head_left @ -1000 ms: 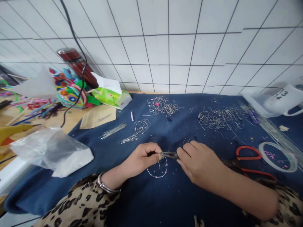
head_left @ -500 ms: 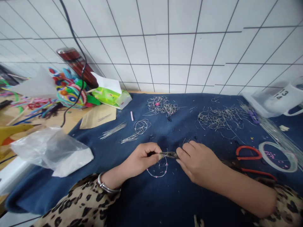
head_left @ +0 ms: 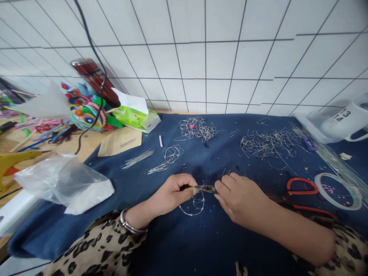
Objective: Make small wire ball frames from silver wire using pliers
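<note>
My left hand (head_left: 172, 191) is pinched on a thin wire loop (head_left: 192, 205) strung with small pink beads, which rests on the dark blue cloth (head_left: 201, 245). My right hand (head_left: 240, 197) is closed around small pliers (head_left: 205, 188), whose jaws meet the wire right at my left fingertips. Both hands rest on the cloth, almost touching. A metal bracelet (head_left: 129, 226) circles my left wrist.
Red-handled scissors (head_left: 304, 195) and a tape roll (head_left: 337, 189) lie at the right. Tangled wire scraps (head_left: 267, 143), wire coils (head_left: 197, 128) and straight wire pieces (head_left: 138, 158) lie farther back. A plastic bag (head_left: 64, 182), a tissue pack (head_left: 135, 117) and colourful craft items (head_left: 83, 111) sit at the left.
</note>
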`<state>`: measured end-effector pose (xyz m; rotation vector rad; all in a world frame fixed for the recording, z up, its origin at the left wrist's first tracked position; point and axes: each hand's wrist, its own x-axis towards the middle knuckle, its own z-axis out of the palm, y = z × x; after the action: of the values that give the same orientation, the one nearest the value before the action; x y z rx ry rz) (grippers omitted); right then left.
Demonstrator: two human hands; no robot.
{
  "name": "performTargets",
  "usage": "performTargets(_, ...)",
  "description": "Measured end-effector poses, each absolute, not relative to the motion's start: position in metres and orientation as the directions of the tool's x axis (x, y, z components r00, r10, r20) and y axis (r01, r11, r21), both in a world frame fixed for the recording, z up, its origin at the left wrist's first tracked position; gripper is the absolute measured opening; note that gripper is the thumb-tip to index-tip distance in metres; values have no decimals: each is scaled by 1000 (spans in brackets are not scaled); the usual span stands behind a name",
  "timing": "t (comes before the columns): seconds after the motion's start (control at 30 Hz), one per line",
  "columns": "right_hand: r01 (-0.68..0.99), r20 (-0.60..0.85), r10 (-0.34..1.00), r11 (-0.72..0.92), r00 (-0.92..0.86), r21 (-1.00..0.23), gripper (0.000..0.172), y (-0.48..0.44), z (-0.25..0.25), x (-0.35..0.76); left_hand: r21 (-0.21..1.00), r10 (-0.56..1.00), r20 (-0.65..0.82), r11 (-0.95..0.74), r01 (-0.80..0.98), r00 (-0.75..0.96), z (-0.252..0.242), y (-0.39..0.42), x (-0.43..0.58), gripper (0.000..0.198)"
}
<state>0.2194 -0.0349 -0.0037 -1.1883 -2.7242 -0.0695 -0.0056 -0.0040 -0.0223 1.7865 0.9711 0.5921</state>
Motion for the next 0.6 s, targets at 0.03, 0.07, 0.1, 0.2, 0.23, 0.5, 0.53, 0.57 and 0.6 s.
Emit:
performTargets(0.03,732,171,724,681,-668,-25,16,-35,-4,219,915,827,-31,-202,348,562,-22,-4,-5,14)
performTargets(0.07,731,171,723,682,-669,-24,16,-35,-3,219,915,826,-28,-205,346,563,-21,-4,-5,14)
performTargets(0.1,731,172,723,682,-669,-23,15,-35,-3,219,916,826,-25,-207,344,564,-21,-4,-5,14)
performTargets(0.2,734,173,725,679,-666,-19,15,-35,-3,219,917,826,-22,-207,340,563,-22,-4,-5,14)
performTargets(0.23,736,172,727,677,-664,-19,15,-36,-3,219,919,827,-25,-202,339,562,-22,-4,-5,14)
performTargets(0.5,767,141,780,626,-610,-143,21,-32,-6,220,941,860,-157,-18,337,485,-21,-5,-4,16)
performTargets(0.53,774,136,793,610,-595,-172,21,-32,-6,221,940,872,-158,-11,342,463,-21,-5,-3,15)
performTargets(0.57,781,131,805,593,-578,-197,21,-31,-6,222,938,886,-155,-7,346,438,-20,-5,-3,15)
performTargets(0.6,786,128,815,579,-565,-217,20,-30,-5,223,937,901,-150,-2,349,408,-19,-4,-3,15)
